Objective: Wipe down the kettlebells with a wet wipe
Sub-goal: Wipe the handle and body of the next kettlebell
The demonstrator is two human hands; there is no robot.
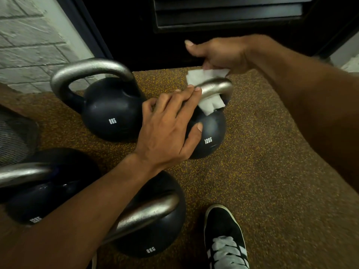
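A black 12 KG kettlebell (pixel 210 131) with a silver handle (pixel 216 87) stands on the floor at the centre. A white wet wipe (pixel 202 76) is looped round that handle, one end above it and one end below. My right hand (pixel 217 53) pinches the upper end of the wipe, thumb stretched out. My left hand (pixel 167 129) lies over the left side of the bell, fingers straight on the handle and the wipe's lower end, thumb on the black body.
Another black kettlebell (pixel 110 111) marked 8KG stands to the left. Two more kettlebells (pixel 153 230) (pixel 44 193) sit near me at lower left. My black shoe (pixel 225 237) is on the speckled rubber floor (pixel 272 171). A dark cabinet (pixel 213 20) and a brick wall (pixel 29 45) lie behind.
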